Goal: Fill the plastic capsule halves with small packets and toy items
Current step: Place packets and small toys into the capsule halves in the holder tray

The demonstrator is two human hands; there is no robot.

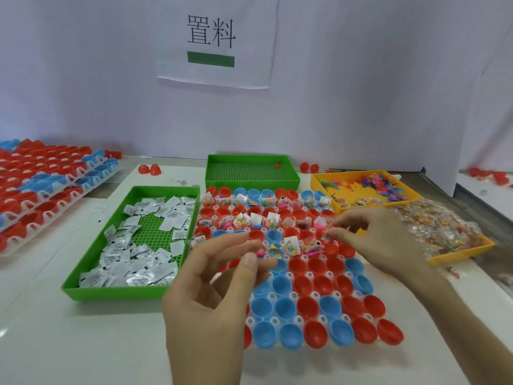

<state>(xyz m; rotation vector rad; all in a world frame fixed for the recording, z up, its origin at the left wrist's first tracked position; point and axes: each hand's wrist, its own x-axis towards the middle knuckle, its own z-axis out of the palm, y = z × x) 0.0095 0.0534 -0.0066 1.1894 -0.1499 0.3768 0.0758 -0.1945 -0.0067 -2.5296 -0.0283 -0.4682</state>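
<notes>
head view, single moment.

- holder (272, 295): white grid at the middle of the tabletop, near edge close to the person. it carries red and blue capsule halves (307, 307), open side up.
- far rows of halves hold clear bead packets and small coloured bits. the near rows show bare cups.
- right hand (374, 237): over the right part of the holder's third row. thumb and fingertips pinch a small packet (327, 234), held just above the halves.
- left hand (216, 287): over the holder's left edge, palm turned inward, fingers loosely curled. thumb tip lies close to a fingertip; cannot tell whether anything is held between them.
- green tray (116, 294): just left of the holder, part covered with white and silver sachets (138, 273).
- second green tray (255, 183): at the holder's far edge, one small red piece inside.
- yellow tray (347, 209): far right, holds mixed-colour toy items (380, 184).
- second yellow tray (458, 255): right edge of the tabletop, heaped with clear packets (438, 232).
- stacked racks (41, 195) of red and blue halves: left edge.
- loose red halves (150, 169): far side, near the wall.
- paper sign (216, 40): on the wall, printed characters above a green bar.
</notes>
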